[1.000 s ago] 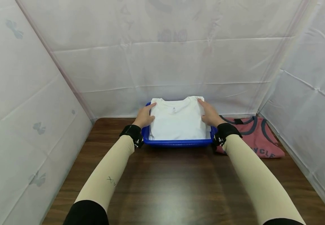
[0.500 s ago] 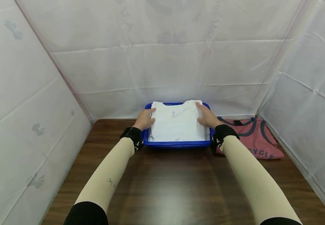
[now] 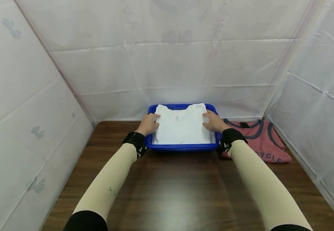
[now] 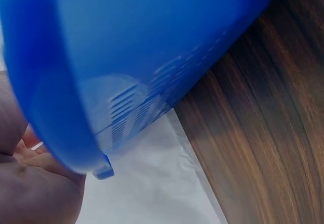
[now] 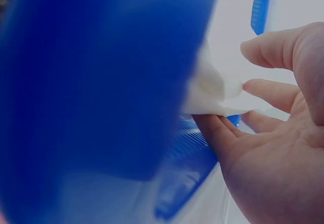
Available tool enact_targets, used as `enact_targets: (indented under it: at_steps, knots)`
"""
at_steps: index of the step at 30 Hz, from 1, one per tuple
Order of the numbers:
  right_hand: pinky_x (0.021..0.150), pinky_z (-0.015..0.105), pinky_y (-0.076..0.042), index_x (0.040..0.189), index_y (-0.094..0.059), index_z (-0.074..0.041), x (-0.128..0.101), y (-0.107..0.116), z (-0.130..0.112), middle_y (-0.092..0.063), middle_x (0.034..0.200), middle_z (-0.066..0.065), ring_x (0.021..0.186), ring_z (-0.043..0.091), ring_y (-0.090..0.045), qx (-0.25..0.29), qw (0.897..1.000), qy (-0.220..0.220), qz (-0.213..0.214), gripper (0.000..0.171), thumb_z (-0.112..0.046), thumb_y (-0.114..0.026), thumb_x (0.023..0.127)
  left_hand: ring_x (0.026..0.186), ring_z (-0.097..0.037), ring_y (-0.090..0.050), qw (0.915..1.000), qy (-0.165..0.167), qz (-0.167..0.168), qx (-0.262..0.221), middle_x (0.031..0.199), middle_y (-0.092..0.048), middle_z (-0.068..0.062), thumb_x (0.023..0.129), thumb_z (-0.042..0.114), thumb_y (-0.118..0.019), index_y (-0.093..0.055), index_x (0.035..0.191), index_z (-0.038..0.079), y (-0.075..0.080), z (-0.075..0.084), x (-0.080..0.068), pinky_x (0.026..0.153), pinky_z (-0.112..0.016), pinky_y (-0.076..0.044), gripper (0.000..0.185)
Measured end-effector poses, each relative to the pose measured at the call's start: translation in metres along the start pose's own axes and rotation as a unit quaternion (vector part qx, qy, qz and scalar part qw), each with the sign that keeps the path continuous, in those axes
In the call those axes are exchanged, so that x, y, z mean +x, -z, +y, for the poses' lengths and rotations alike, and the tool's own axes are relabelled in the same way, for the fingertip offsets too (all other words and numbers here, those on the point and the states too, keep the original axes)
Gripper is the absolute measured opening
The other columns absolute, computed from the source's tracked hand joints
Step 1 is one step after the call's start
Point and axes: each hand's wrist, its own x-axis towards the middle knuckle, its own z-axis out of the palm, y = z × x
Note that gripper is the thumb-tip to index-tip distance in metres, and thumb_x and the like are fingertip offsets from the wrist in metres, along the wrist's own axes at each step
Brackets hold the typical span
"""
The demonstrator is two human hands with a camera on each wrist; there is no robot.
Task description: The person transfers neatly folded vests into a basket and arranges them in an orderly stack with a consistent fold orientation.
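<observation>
I face a brown wood-grained table (image 3: 190, 173) — a pale sheen (image 3: 171, 205) on it — and creased white sheet walls (image 3: 167, 69).

The white shirt (image 3: 181, 126) is plain apart from a small grey print below its neckline. Bright blue covers the basket (image 3: 184, 148), its sides patterned with rows of slots. The red shirt (image 3: 253, 141) has dark grey-blue trim, a black patch and dark lettering. The surface (image 3: 167, 192) is brown, streaked with darker grain; the sheeting (image 3: 167, 70) is off-white with faded grey-blue bows. Cream sleeves (image 3: 106, 183) meet black wristbands (image 3: 134, 140).
</observation>
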Motion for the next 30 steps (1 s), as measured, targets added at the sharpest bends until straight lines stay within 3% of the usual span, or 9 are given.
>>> enact_targets:
  at_steps: [8,11,14,17,19,22,26,30]
  knots:
    - [0.122,0.058,-0.02,0.152,-0.042,0.006,-0.009,0.005,0.001,-0.02,0.164,0.032,0.151,0.047,-0.021,-0.005,1.0,0.014,-0.012,0.054,-0.016,-0.055,0.105,0.114,-0.03,-0.054,0.9997,-0.008,0.018,-0.014,0.138,-0.062,-0.017,0.099,0.004,-0.063,-0.062,0.141,0.004,0.0,-0.006,0.0,0.096,-0.043,-0.053,0.042]
    - [0.122,0.058,-0.02,0.152,-0.044,0.005,-0.014,0.006,0.002,-0.02,0.164,0.032,0.151,0.047,-0.021,-0.001,1.0,0.017,-0.017,0.052,-0.017,-0.054,0.105,0.1,-0.029,-0.054,0.9995,-0.014,0.017,-0.023,0.124,-0.066,-0.016,0.099,0.004,-0.063,-0.061,0.142,0.005,-0.001,-0.007,-0.002,0.082,-0.038,-0.051,0.043]
    - [0.12,0.059,-0.023,0.15,-0.047,0.004,-0.02,0.009,0.003,-0.022,0.164,0.031,0.151,0.047,-0.023,0.007,0.999,0.031,-0.01,0.05,-0.016,-0.054,0.105,0.093,-0.028,-0.056,0.9984,-0.023,0.021,-0.046,0.114,-0.064,-0.017,0.099,0.005,-0.064,-0.061,0.142,0.005,0.0,-0.008,-0.005,0.078,-0.038,-0.049,0.043]
    - [0.117,0.06,-0.03,0.149,-0.049,0.003,-0.027,0.014,0.006,-0.023,0.163,0.031,0.15,0.047,-0.025,0.025,0.998,0.051,0.004,0.047,-0.014,-0.053,0.106,0.105,-0.03,-0.062,0.9959,-0.021,0.032,-0.082,0.123,-0.064,-0.02,0.1,0.008,-0.065,-0.061,0.141,0.005,0.004,-0.008,-0.011,0.09,-0.041,-0.054,0.042]
    - [0.114,0.06,-0.035,0.148,-0.05,0.002,-0.033,0.018,0.01,-0.023,0.164,0.03,0.148,0.048,-0.029,0.047,0.997,0.061,0.018,0.045,-0.012,-0.051,0.106,0.12,-0.033,-0.062,0.9934,-0.018,0.043,-0.105,0.138,-0.06,-0.02,0.1,0.009,-0.065,-0.061,0.141,0.005,0.006,-0.007,-0.016,0.1,-0.046,-0.053,0.041]
    - [0.111,0.061,-0.039,0.148,-0.051,0.0,-0.042,0.022,0.021,-0.024,0.165,0.027,0.144,0.048,-0.036,0.081,0.993,0.068,0.045,0.043,-0.011,-0.05,0.107,0.131,-0.036,-0.058,0.9887,-0.024,0.059,-0.136,0.148,-0.053,-0.02,0.101,0.009,-0.064,-0.062,0.14,0.005,0.01,-0.01,-0.025,0.102,-0.049,-0.051,0.039]
    - [0.111,0.059,-0.04,0.147,-0.052,0.0,-0.051,0.023,0.038,-0.028,0.164,0.025,0.144,0.046,-0.037,0.119,0.986,0.071,0.09,0.041,-0.01,-0.049,0.107,0.13,-0.036,-0.059,0.9808,-0.044,0.096,-0.164,0.146,-0.056,-0.018,0.101,0.008,-0.063,-0.063,0.138,0.005,0.015,-0.018,-0.043,0.103,-0.045,-0.052,0.037]
    - [0.11,0.061,-0.04,0.147,-0.052,0.0,-0.057,0.019,0.056,-0.034,0.161,0.026,0.142,0.049,-0.039,0.125,0.98,0.078,0.134,0.041,-0.01,-0.049,0.107,0.126,-0.035,-0.062,0.9728,-0.058,0.145,-0.171,0.139,-0.062,-0.018,0.101,0.006,-0.063,-0.064,0.136,0.004,0.021,-0.029,-0.065,0.101,-0.045,-0.053,0.035]
